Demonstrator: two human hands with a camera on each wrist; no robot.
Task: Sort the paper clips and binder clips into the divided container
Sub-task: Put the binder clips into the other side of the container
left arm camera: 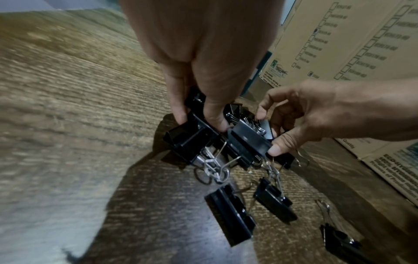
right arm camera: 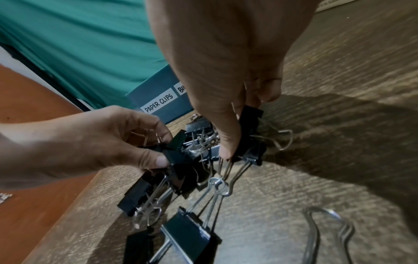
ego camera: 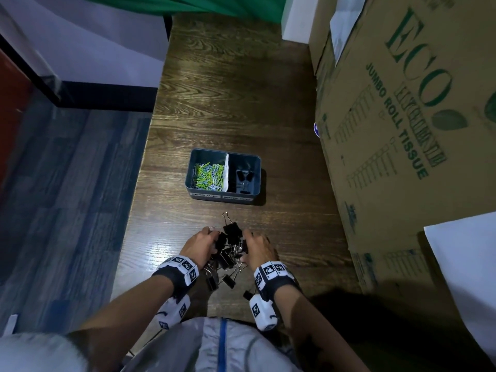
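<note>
A pile of black binder clips (ego camera: 230, 249) lies on the wooden table (ego camera: 230, 103) close to me. My left hand (ego camera: 204, 241) grips clips on the pile's left side, and my right hand (ego camera: 255, 245) grips clips on its right. In the left wrist view my left hand (left arm camera: 199, 121) pinches a clump of binder clips (left arm camera: 190, 141). In the right wrist view my right hand (right arm camera: 244, 128) pinches a binder clip (right arm camera: 251, 144). Beyond the pile stands the blue divided container (ego camera: 222, 198). Its left compartment holds coloured paper clips (ego camera: 209, 177) and its right compartment holds binder clips (ego camera: 243, 178).
Several loose binder clips (left arm camera: 230, 214) lie on the table nearer me than the hands. A large cardboard box (ego camera: 402, 130) walls the table's right side, with a white sheet (ego camera: 461, 264) in front of it. The table's left edge (ego camera: 145, 157) drops to the floor.
</note>
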